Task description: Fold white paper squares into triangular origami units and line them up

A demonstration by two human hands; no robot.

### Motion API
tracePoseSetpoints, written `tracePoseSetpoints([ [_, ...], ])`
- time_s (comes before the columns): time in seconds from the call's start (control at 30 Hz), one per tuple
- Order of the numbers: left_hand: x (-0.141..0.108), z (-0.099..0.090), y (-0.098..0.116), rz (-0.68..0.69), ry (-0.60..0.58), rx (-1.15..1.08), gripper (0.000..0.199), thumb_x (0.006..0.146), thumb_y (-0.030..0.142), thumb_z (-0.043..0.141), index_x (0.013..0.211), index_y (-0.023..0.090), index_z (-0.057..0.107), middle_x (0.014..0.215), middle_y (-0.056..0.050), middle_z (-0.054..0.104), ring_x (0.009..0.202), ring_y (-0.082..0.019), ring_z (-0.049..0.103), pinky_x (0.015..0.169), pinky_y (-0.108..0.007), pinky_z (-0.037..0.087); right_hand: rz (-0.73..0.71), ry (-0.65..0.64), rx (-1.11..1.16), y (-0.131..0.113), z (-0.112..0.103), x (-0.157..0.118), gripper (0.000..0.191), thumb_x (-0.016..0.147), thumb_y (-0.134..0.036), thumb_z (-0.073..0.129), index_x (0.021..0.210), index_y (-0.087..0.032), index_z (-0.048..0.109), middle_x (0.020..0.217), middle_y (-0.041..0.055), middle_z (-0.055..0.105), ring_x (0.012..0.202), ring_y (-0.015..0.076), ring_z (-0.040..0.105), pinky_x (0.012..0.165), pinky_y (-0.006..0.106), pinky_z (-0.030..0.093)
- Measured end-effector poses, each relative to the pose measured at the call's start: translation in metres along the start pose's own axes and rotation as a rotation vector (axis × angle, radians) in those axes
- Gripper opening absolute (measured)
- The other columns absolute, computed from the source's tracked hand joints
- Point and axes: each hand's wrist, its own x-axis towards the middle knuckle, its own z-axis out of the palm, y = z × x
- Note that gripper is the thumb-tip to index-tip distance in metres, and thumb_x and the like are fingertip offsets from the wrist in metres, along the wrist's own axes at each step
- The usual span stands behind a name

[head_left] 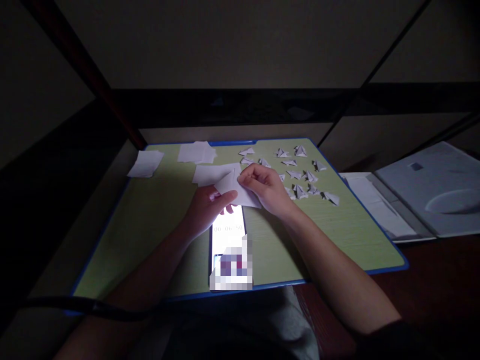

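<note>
Both hands hold a partly folded sheet of paper [245, 197] above the middle of the table. My left hand [206, 205] grips its left side, thumb on top and fingers underneath. At the upper edge, the thumb and forefinger of my right hand [266, 187] pinch a fold. Directly below the sheet lies a lit phone [227, 237] showing a timer, its lower part blurred out. Just behind my hands, more white paper [206, 173] rests flat on the table. Several small folded paper planes [300, 191] are spread beyond my right hand.
The green table [161, 240] has a raised-looking blue edge. Two paper stacks, a left one [146, 163] and a middle one [197, 152], lie toward the back. To the right of the table is an open white box [397, 220] with its lid [442, 185]. A dark cable [86, 304] crosses the lower left.
</note>
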Motion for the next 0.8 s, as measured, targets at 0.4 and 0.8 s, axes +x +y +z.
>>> tracePoseSetpoints([
  [0.4, -0.002, 0.003, 0.002, 0.044, -0.066, -0.03, 0.023, 0.082, 0.027, 0.063, 0.063, 0.014, 0.065, 0.053, 0.0, 0.064, 0.045, -0.008, 0.056, 0.045, -0.018, 0.045, 0.015, 0.021, 0.082, 0.006, -0.003, 0.001, 0.015, 0.077, -0.029, 0.068, 0.069, -0.018, 0.061, 0.058, -0.0047, 0.053, 0.052, 0.0089, 0.043, 0.05, 0.025, 0.029],
  [0.8, -0.002, 0.004, 0.002, 0.052, -0.069, -0.032, 0.023, 0.083, 0.027, 0.061, 0.064, 0.015, 0.065, 0.052, 0.0, 0.063, 0.046, -0.009, 0.057, 0.045, -0.018, 0.046, 0.045, 0.058, 0.121, 0.002, 0.0, 0.001, 0.014, 0.072, -0.027, 0.072, 0.071, -0.018, 0.062, 0.059, -0.0044, 0.055, 0.052, 0.0082, 0.045, 0.049, 0.024, 0.03],
])
